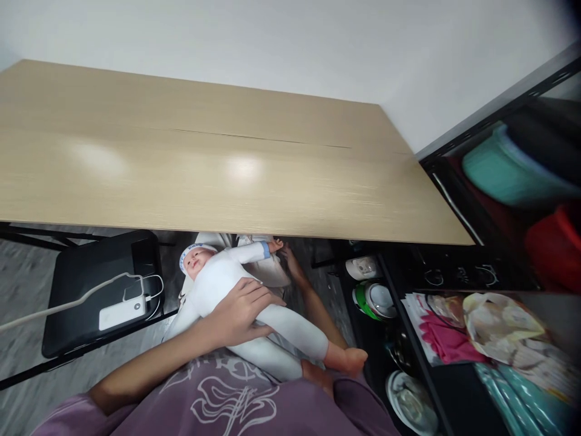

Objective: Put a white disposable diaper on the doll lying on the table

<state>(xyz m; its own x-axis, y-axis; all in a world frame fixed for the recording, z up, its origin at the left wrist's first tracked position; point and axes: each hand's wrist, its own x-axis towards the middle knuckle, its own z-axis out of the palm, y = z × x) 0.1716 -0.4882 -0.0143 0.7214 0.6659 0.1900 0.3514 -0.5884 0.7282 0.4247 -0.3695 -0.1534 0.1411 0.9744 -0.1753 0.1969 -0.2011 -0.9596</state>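
Observation:
A baby doll (pixel 222 272) in a white suit with blue cuffs and a white printed cap lies on its back across my lap. Its head points to the upper left and its bare feet to the lower right. My left hand (pixel 245 306) is over the doll's waist, with the fingers and thumb on either side of the top of one leg. By the doll's raised hand is my right hand (pixel 287 257), small and partly hidden near the table's edge, close to a pale cloth item (pixel 272 272). Its fingers are not clear.
A wooden table (pixel 227 181) spans the view ahead. On the left, a white power bank (pixel 122 313) with a cable lies on a black stool (pixel 91 272). Shelves on the right hold a pink cloth (pixel 447 339), a teal basin (pixel 508 169), a red container (pixel 554 248) and packets.

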